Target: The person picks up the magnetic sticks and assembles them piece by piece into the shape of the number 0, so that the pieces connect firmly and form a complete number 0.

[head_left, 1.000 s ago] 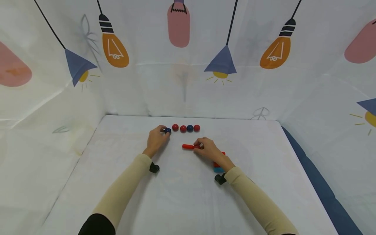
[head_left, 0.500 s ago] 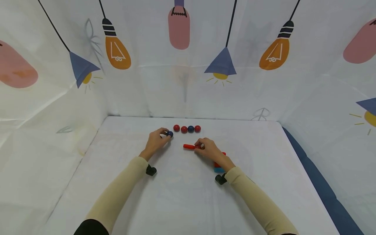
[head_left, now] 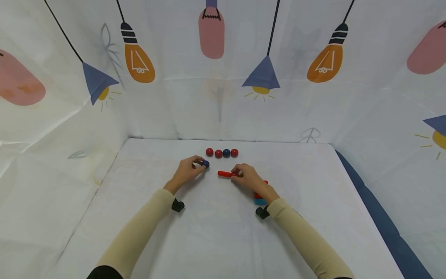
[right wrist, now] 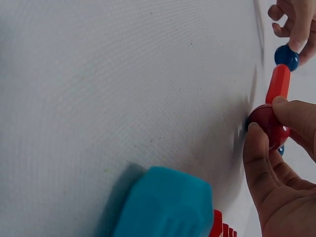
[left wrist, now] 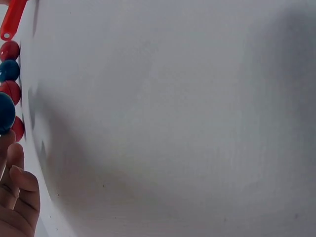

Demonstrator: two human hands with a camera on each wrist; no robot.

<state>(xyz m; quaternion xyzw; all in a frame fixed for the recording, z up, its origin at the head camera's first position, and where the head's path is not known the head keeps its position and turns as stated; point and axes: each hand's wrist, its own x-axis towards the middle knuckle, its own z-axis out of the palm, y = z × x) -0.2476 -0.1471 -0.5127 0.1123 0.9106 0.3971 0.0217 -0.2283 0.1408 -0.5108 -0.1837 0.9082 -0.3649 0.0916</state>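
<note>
My left hand pinches a dark blue ball at its fingertips, left of the red rod. In the left wrist view that hand shows only at the left edge, below the blue ball. Thumb and fingers of my right hand pinch a red ball, partly hidden behind them in the head view. From this ball a short red rod points left, toward the left hand. In the right wrist view the rod's far end overlaps the blue ball.
Behind the hands, several balls lie in a row on the white table: red, red, blue and red. Blue and red pieces sit by the right wrist, partly covered. A patterned cloth hangs behind.
My left hand has carried the blue ball away from the row, nearer and to the right, toward the rod's end. The right hand and its red ball stay nearly still.
</note>
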